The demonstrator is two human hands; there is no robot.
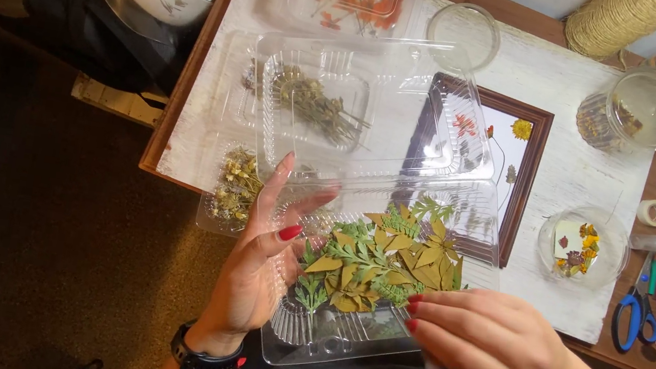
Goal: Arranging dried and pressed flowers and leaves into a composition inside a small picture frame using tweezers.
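A clear plastic clamshell box [339, 336] is held over the lap, just at the near edge of the table [571, 91], lid flung open and tilted up. Inside, pressed leaves [377, 263] are heaped, green fern sprigs mixed with olive-yellow blades. The box's left side is cradled by the left hand [263, 262], palm open, fingers spread upward along the wall, thumb laid on the rim. The near right edge is pinched by the right hand [487, 341], fingers curled down together onto the plastic beside the leaves. Behind the raised lid, a dark wooden frame [535, 165] with pressed flowers is seen on the white tabletop. A round dish of petals [581, 247] is placed right of it, scissors [636, 317] beyond.
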